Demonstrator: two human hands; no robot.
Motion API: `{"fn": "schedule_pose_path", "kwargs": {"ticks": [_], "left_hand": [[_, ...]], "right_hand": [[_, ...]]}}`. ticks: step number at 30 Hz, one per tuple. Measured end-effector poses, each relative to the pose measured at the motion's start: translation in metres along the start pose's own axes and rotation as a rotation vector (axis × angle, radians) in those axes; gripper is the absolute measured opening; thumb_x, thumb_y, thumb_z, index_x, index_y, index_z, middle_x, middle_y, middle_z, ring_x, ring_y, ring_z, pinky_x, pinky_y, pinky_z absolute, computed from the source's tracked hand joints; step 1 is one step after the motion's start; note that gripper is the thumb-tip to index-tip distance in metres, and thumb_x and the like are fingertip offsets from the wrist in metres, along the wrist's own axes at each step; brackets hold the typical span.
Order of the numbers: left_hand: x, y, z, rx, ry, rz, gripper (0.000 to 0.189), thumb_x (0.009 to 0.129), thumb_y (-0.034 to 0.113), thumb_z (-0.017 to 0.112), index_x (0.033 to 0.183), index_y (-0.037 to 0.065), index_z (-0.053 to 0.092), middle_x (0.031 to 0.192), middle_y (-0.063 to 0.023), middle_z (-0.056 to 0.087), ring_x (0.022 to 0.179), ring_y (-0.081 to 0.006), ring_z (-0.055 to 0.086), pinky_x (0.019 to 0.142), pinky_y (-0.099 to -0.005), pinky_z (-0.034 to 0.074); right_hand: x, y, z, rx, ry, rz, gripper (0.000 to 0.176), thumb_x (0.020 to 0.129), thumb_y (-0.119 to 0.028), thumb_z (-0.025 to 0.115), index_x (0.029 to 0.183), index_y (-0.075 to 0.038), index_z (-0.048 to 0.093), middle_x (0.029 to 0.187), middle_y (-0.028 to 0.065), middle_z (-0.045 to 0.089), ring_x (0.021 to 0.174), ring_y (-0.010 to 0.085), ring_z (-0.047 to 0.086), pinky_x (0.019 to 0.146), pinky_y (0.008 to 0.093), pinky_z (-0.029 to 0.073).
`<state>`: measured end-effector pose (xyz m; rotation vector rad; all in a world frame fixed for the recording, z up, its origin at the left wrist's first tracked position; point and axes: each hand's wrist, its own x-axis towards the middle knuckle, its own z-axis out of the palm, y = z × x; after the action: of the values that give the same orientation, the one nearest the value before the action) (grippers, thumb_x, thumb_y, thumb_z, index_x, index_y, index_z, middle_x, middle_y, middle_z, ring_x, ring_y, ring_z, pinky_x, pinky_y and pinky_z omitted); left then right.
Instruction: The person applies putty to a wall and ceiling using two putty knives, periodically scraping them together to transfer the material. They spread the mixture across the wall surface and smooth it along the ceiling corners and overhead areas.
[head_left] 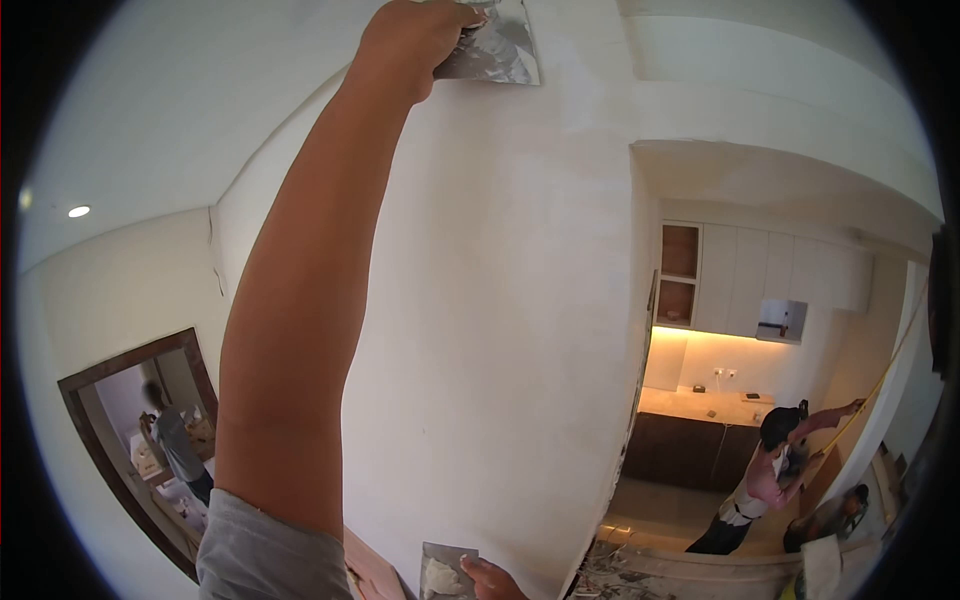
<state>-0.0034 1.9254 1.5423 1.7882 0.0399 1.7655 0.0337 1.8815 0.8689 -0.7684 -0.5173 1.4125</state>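
My left hand is raised high at the top of the view, its arm crossing the picture from the lower left. Its fingers are closed on a broad metal putty knife smeared with white putty. The blade lies at or very near the white wall; contact is hard to tell. Low at the bottom edge, my right hand grips a second metal putty knife, which carries a lump of white putty. The lower parts of this hand and tool are cut off by the frame.
Right of the wall, an opening shows a kitchen with white cabinets and a lit counter. A person in a dark cap works there. Debris covers a ledge below. At left, another person appears within a dark frame.
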Motion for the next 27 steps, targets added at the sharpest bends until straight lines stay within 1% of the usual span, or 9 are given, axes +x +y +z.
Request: {"fn": "schedule_pose_path", "kwargs": {"ticks": [3,6,12,15,18,21,24,26,27], "left_hand": [[-0.002,0.0,0.014,-0.236,-0.066,-0.006,0.035,0.081,0.024,0.077,0.097,-0.004,0.066,0.095,-0.0094,0.065,0.086,-0.0185,0.063,0.08,-0.0315,0.052],[-0.034,0.034,0.028,-0.162,-0.055,0.008,0.025,0.09,0.013,0.066,0.097,-0.011,0.065,0.088,-0.0168,0.065,0.079,-0.0233,0.062,0.078,-0.0334,0.046],[-0.03,0.039,0.044,-0.15,-0.11,0.019,0.026,0.09,0.013,0.065,0.097,-0.011,0.064,0.088,-0.0166,0.065,0.077,-0.0236,0.061,0.08,-0.0329,0.047],[-0.03,0.044,0.048,-0.028,-0.073,0.019,0.031,0.09,0.015,0.066,0.099,-0.014,0.064,0.092,-0.019,0.066,0.08,-0.0251,0.063,0.08,-0.0329,0.047],[-0.015,0.05,0.051,0.19,-0.008,-0.052,0.028,0.09,0.012,0.064,0.105,-0.012,0.064,0.098,-0.0213,0.069,0.089,-0.0286,0.066,0.084,-0.0349,0.05],[-0.006,0.033,0.035,0.237,-0.037,-0.011,0.039,0.082,0.027,0.076,0.099,-0.006,0.065,0.094,-0.0101,0.064,0.083,-0.0191,0.063,0.079,-0.0329,0.051],[0.022,0.009,0.008,0.336,-0.043,0.012,0.04,0.084,0.029,0.074,0.104,-0.005,0.064,0.089,-0.0072,0.064,0.081,-0.0185,0.062,0.077,-0.0329,0.05],[-0.003,0.02,-0.002,0.458,0.009,0.179,0.038,0.085,0.028,0.071,0.109,0.0,0.065,0.089,-0.0084,0.066,0.082,-0.0194,0.063,0.076,-0.0329,0.051],[-0.019,0.025,-0.003,0.517,0.037,0.266,0.037,0.086,0.028,0.07,0.111,0.002,0.065,0.089,-0.009,0.067,0.082,-0.0198,0.064,0.075,-0.033,0.051]], "right_hand": [[-0.004,0.004,-0.012,-0.008,-0.026,-0.013,0.047,0.099,-0.042,0.051,0.127,-0.004,0.053,0.111,0.0145,0.064,0.094,0.0294,0.064,0.082,0.0505,0.056],[-0.009,0.001,-0.008,-0.037,-0.026,-0.009,0.047,0.1,-0.043,0.05,0.127,-0.005,0.052,0.11,0.0142,0.064,0.094,0.0297,0.064,0.082,0.0506,0.056],[-0.019,-0.011,-0.002,-0.082,0.043,0.005,0.044,0.101,-0.04,0.048,0.127,-0.005,0.053,0.108,0.0138,0.064,0.091,0.0293,0.064,0.08,0.0496,0.056],[-0.016,-0.007,-0.011,-0.049,0.035,-0.013,0.042,0.101,-0.039,0.048,0.125,-0.005,0.054,0.107,0.0133,0.064,0.089,0.0286,0.064,0.079,0.0482,0.056],[-0.015,-0.002,-0.017,-0.031,0.025,-0.036,0.042,0.101,-0.039,0.049,0.124,-0.005,0.054,0.105,0.0128,0.064,0.088,0.028,0.064,0.077,0.048,0.057],[-0.019,-0.002,-0.017,-0.059,-0.021,-0.052,0.042,0.1,-0.04,0.05,0.123,-0.005,0.055,0.104,0.0127,0.064,0.087,0.0277,0.064,0.076,0.0486,0.057],[-0.035,-0.013,-0.01,-0.038,0.001,-0.043,0.043,0.1,-0.04,0.051,0.122,-0.004,0.056,0.104,0.0127,0.064,0.087,0.0273,0.064,0.076,0.0469,0.056],[-0.048,-0.026,0.002,-0.053,0.092,-0.021,0.043,0.1,-0.039,0.051,0.121,-0.002,0.058,0.104,0.0125,0.064,0.088,0.0267,0.063,0.079,0.0445,0.054],[-0.046,-0.023,-0.002,-0.132,0.115,-0.082,0.043,0.1,-0.039,0.051,0.121,-0.002,0.058,0.104,0.0123,0.064,0.089,0.0263,0.063,0.08,0.0434,0.053]]}}
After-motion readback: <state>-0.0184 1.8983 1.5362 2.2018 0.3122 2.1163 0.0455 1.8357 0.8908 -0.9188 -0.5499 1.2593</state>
